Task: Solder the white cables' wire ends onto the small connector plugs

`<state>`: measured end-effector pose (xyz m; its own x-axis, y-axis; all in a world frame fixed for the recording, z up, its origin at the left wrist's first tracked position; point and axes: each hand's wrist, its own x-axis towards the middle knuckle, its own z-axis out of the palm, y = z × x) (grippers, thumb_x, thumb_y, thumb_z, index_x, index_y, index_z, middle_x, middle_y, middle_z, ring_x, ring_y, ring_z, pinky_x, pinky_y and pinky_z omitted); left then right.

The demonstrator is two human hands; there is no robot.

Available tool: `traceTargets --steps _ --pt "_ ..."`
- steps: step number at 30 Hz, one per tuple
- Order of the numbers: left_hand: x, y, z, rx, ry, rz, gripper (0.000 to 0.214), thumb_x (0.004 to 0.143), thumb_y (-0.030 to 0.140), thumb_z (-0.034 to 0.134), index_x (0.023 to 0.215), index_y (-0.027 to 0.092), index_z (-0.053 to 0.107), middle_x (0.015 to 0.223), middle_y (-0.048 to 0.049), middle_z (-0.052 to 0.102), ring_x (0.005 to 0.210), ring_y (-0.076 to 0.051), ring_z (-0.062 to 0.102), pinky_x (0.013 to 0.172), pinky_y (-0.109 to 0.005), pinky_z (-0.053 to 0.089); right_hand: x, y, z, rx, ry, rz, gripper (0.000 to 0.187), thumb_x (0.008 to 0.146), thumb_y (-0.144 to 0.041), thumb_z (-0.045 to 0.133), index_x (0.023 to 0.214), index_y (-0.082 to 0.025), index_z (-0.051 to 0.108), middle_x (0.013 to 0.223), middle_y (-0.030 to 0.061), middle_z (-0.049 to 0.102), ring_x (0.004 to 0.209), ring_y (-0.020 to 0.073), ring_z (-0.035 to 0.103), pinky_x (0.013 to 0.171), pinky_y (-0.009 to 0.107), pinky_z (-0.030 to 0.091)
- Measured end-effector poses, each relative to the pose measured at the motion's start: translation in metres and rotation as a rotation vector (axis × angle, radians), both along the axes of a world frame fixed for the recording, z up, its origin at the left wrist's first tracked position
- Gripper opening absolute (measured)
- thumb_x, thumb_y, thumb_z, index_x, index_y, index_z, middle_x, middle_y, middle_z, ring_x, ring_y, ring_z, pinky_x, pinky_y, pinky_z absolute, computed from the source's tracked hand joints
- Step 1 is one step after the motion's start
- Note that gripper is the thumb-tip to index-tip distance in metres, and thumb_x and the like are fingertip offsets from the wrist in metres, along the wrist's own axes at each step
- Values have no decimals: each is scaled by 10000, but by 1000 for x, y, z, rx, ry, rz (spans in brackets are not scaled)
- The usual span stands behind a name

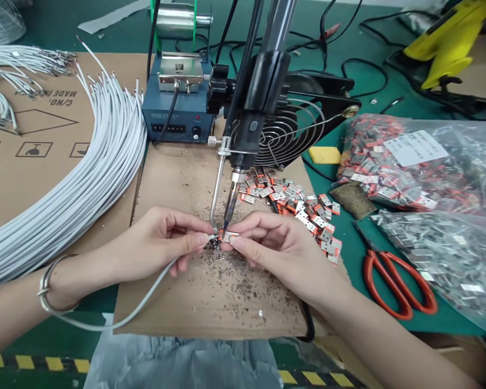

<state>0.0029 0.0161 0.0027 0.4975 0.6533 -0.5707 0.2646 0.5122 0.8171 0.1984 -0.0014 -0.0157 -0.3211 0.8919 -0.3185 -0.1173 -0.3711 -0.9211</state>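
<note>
My left hand (172,240) pinches the end of a white cable (152,292), whose slack loops down past the bracelet on my wrist. Between the fingers of my right hand (271,243) is a small metal USB connector (229,236) with orange plastic. Cable end and connector meet right under the tip of a mounted soldering iron (231,202). A thin bent solder feed tube (217,189) ends beside that tip. Fingers partly hide the exact joint. Dark solder crumbs lie on the cardboard sheet (166,313) below.
A thick bundle of white cables (117,135) lies at left. Loose USB connectors (303,208) are heaped beyond my right hand. Red-handled scissors (392,281), a bag of connectors (389,162) and a bag of metal shells (441,259) lie at right. Behind stand a blue solder feeder (178,116) and a fan (291,129).
</note>
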Motion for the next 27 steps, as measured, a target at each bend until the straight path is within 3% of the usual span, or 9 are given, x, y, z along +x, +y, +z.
traceTargets --steps 7,15,18,23,27 --pt "0 1 -1 6 -12 4 124 796 214 590 721 116 598 440 67 529 398 -37 466 388 -111 424 1 -1 -1 2 10 2 82 689 -197 737 741 -186 675 684 0 731 631 91 675 571 157 502" --pt "1 1 2 51 87 -37 174 811 250 574 694 121 583 426 61 519 389 -40 465 404 -123 425 -3 -1 -2 20 -81 -33 221 586 -286 804 713 -173 663 613 2 689 501 90 588 436 182 416" --pt "2 1 1 61 91 -31 161 803 247 585 708 119 602 425 60 519 389 -42 462 403 -126 425 -4 0 -1 34 -94 -26 197 611 -275 785 720 -171 658 612 1 681 481 81 564 414 184 394" --pt "1 2 0 43 74 -9 159 780 225 622 899 132 671 442 61 541 390 -51 477 393 -129 440 -3 1 1 49 -100 10 88 678 -170 707 739 -169 645 625 4 696 527 87 611 426 174 415" --pt "0 3 2 44 46 -6 96 763 178 638 829 131 690 433 65 540 371 -39 475 369 -106 431 0 2 0 63 -113 33 86 680 -131 692 746 -169 652 631 2 706 546 92 632 453 173 446"
